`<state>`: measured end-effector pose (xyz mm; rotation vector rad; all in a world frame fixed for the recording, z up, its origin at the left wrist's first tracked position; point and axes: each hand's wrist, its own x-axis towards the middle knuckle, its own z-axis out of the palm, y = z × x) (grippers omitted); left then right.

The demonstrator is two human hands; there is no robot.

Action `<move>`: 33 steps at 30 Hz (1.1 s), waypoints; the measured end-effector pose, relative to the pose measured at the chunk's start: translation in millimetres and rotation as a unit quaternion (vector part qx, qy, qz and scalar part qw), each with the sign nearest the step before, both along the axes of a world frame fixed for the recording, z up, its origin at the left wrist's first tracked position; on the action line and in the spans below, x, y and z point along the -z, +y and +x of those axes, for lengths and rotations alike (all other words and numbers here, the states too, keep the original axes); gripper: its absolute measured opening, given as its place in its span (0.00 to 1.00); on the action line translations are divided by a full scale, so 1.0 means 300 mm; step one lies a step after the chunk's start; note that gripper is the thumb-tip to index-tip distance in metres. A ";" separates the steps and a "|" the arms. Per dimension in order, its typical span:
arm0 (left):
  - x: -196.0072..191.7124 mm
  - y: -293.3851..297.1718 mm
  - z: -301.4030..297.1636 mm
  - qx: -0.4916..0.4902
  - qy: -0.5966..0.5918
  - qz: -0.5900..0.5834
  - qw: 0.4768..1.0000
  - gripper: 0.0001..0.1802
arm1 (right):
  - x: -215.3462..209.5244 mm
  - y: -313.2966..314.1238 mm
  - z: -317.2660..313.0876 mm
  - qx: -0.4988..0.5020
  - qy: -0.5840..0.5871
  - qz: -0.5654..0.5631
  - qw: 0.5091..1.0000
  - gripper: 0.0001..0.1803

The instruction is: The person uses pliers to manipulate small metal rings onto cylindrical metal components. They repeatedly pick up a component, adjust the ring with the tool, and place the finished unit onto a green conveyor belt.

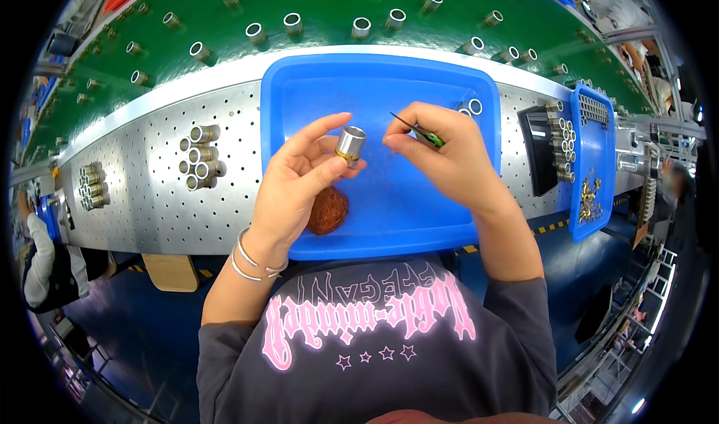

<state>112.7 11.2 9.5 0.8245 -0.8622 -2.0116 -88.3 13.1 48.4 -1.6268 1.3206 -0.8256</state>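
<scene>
My left hand pinches a short metal cylinder between thumb and fingers, its hollow end up and its lower end brass-coloured. My right hand is closed on a slim green-handled tool. The dark, thin tip of that tool points up and left, apart from the cylinder; its exact kind is unclear. Both hands are above a blue tray. Below my left wrist, a ball of reddish-brown wire lies in the tray. Near its right end stand a few metal cylinders, partly hidden by my right hand.
Beyond the tray, a green conveyor belt carries many scattered metal cylinders. Stacked cylinders sit on the perforated metal table at left. To the right are a black bin and another blue tray with small brass-coloured parts.
</scene>
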 end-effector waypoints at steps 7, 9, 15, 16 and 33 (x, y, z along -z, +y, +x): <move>0.041 0.020 -0.019 -0.008 -0.058 -0.095 0.994 0.26 | 0.001 -0.006 0.029 -0.046 -0.279 0.097 0.954 0.07; 0.039 0.029 -0.024 -0.005 -0.069 -0.117 0.991 0.27 | 0.018 -0.023 0.030 -0.004 -0.302 0.129 0.945 0.06; 0.010 0.027 -0.018 0.019 -0.041 -0.083 0.996 0.28 | 0.061 -0.053 0.012 0.101 -0.413 0.135 0.895 0.05; 0.011 0.025 -0.010 0.018 -0.025 -0.058 0.998 0.28 | 0.071 -0.053 0.004 0.109 -0.421 0.131 0.891 0.05; 0.007 0.000 0.000 -0.062 0.036 0.046 0.996 0.26 | -0.004 -0.008 0.006 -0.015 -0.389 -0.055 0.919 0.06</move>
